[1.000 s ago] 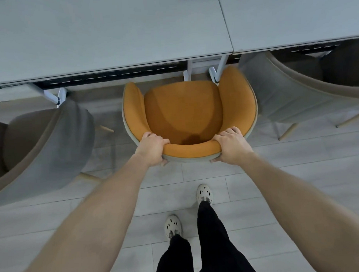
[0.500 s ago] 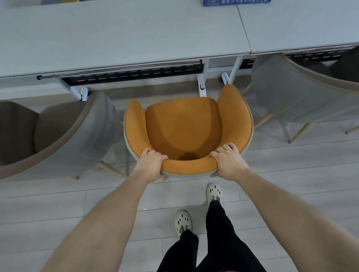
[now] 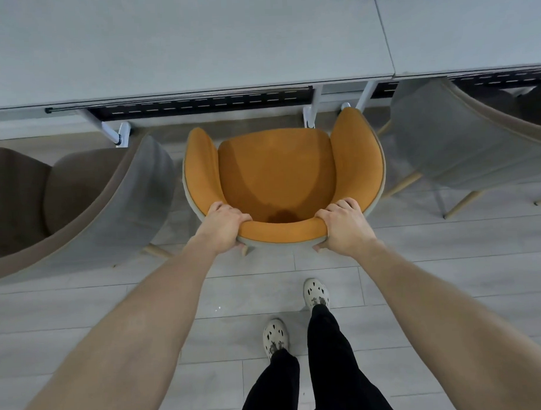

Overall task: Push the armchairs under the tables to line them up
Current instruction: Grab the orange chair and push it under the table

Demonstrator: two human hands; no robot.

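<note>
Moved slightly nearer the tabletop (image 3: 181,45) since 0.5 s ago, the orange armchair (image 3: 277,174) is stood on the floor (image 3: 82,309), its 2 armrest tips close to the table legs and its seat not yet under the edge. At the left, a grey armchair (image 3: 116,210) is set just beside it. The left hand (image 3: 224,228) is wrapped over the backrest's left corner, fingers (image 3: 232,213) curled round the rim. The right hand (image 3: 345,228) is clamped likewise on the right corner. A 2nd grey armchair (image 3: 451,143) is seen at the right, reaching the next tabletop (image 3: 471,26).

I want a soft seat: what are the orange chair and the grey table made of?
The orange bucket-shaped armchair looks upholstered in matt, velvety fabric: its seat shows brushed-looking darker patches. The pale grey flat table top seems smooth laminate or painted board, evenly matt; I cannot tell which.
</note>
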